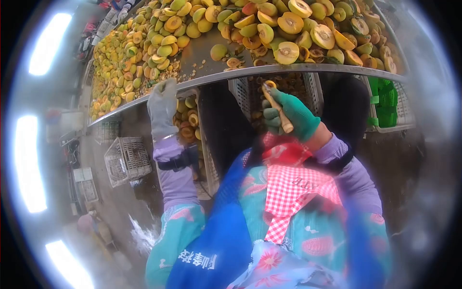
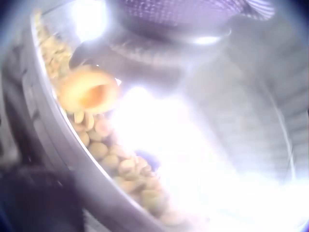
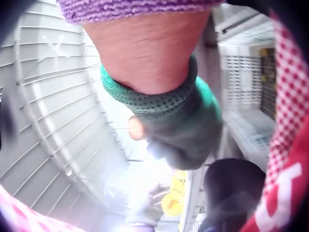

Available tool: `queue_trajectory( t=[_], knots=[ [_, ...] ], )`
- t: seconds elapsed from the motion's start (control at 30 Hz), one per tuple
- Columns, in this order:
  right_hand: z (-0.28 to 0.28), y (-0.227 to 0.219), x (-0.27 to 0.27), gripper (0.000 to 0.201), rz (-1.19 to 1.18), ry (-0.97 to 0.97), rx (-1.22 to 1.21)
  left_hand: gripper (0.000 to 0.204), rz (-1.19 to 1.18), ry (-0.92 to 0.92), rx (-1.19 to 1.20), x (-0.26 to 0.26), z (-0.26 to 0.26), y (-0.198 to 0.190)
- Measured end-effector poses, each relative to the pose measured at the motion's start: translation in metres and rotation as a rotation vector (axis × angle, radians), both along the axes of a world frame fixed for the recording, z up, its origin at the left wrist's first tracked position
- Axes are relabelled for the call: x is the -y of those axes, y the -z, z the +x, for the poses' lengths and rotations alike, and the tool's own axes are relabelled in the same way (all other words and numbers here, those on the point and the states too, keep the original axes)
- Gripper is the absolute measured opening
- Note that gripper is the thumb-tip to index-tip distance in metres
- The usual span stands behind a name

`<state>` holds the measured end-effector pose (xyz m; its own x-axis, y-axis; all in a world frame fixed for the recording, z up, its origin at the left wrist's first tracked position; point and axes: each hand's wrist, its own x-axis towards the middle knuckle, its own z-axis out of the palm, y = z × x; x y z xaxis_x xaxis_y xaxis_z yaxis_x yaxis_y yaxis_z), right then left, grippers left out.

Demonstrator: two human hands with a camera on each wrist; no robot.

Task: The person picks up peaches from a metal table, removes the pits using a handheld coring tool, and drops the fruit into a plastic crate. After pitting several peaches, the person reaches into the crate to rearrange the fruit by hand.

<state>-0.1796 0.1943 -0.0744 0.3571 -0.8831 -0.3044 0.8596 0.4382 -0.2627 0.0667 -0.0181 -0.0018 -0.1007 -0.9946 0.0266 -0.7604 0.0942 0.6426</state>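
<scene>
Eyes on the long metal table [image 1: 288,70], the landmark for everything here. Just below its front edge the right hand [image 1: 288,115], in a green glove, has its fingers clamped around a wooden-handled tool [image 1: 279,108]. The handle runs up through the fist so the working tip points at the table edge, and something small and yellowish sits at that tip, too blurred to name. That upright grip looks like one chosen for scooping or coring with the wrist, as a judgement. From the right wrist view the fist is closed tight and only the rounded butt of the handle pokes out.

The left hand [image 1: 162,103], in a pale grey glove, is raised against the table's front edge, further left along it. The head view shows its back, fingers pointing up; whether they are wrapped on anything I cannot tell. The left wrist view shows a halved fruit [image 2: 89,92] close by, orange, cupped, hollow side out, but glare hides any contact.

On top of the table lies a heap of fruit halves [image 1: 288,29], yellow-green skin, pale orange flesh, dark round pit hollows. Under the table stand white slatted crates [image 1: 250,94] holding more pieces, placed to catch what comes off the edge, I judge. A green crate [image 1: 385,103] stands under the table's right end.
</scene>
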Motion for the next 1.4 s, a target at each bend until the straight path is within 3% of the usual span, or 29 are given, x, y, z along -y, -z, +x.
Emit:
queue_trajectory(
  t=[0.07,0.17,0.2,0.23,0.33,0.37,0.43,0.53,0.6,0.63,0.77,0.87,1.0,1.1,1.2,1.3,1.4],
  knots=[
    [-0.001,0.054,0.009,0.041,0.258,-0.039,0.100,0.042,-0.133,0.189,0.113,0.005,-0.028,-0.018],
    [0.013,0.004,0.011,0.041,0.216,0.089,-0.401,0.041,-0.158,0.403,0.277,0.037,-0.102,-0.002],
    [0.006,0.015,0.010,0.042,0.037,0.086,-0.594,0.041,-0.339,0.433,0.431,0.053,-0.125,0.028],
    [0.007,0.007,0.011,0.042,0.051,0.160,-0.678,0.041,-0.520,0.458,0.585,0.065,-0.140,0.054],
    [0.010,-0.020,0.017,0.041,0.092,0.322,-0.921,0.046,-0.145,0.667,0.625,0.100,-0.154,0.043],
    [0.008,-0.018,0.020,0.041,0.037,0.396,-0.982,0.040,0.040,0.634,0.402,0.103,-0.148,0.038],
    [0.010,-0.007,0.033,0.040,-0.078,0.529,-1.075,0.037,0.551,0.587,-0.412,0.097,-0.121,0.040],
    [0.016,-0.004,0.057,0.038,-0.250,0.535,-1.382,0.037,0.766,0.631,-1.010,0.034,-0.112,0.018],
    [0.022,-0.020,0.060,0.037,-0.281,0.526,-1.526,0.042,0.289,0.774,-0.699,0.004,-0.113,0.024],
    [0.023,-0.026,0.060,0.037,-0.291,0.525,-1.604,0.043,0.254,0.763,-0.691,-0.004,-0.118,0.027],
    [0.022,-0.028,0.052,0.036,-0.210,0.430,-1.648,0.045,0.104,0.785,-0.645,-0.032,-0.132,0.028],
    [0.021,-0.024,0.047,0.039,-0.269,0.546,-1.594,0.043,-0.084,0.839,-0.558,-0.058,-0.137,0.015],
    [0.017,-0.027,0.042,0.041,-0.353,0.507,-1.612,0.039,-0.281,0.917,-0.454,-0.066,-0.135,0.002],
    [0.021,-0.025,0.042,0.042,-0.411,0.518,-1.576,0.036,-0.024,0.850,-0.630,-0.059,-0.134,0.005],
    [0.025,-0.026,0.038,0.044,-0.374,0.502,-1.478,0.040,0.404,0.501,-0.991,-0.074,-0.148,-0.001],
    [0.038,-0.006,0.042,0.045,-0.321,0.605,-1.411,0.041,0.458,0.463,-0.906,-0.075,-0.154,0.002],
    [0.046,-0.011,0.040,0.045,-0.214,0.591,-1.318,0.040,0.464,0.692,-0.696,-0.063,-0.155,-0.002]
  ],
)
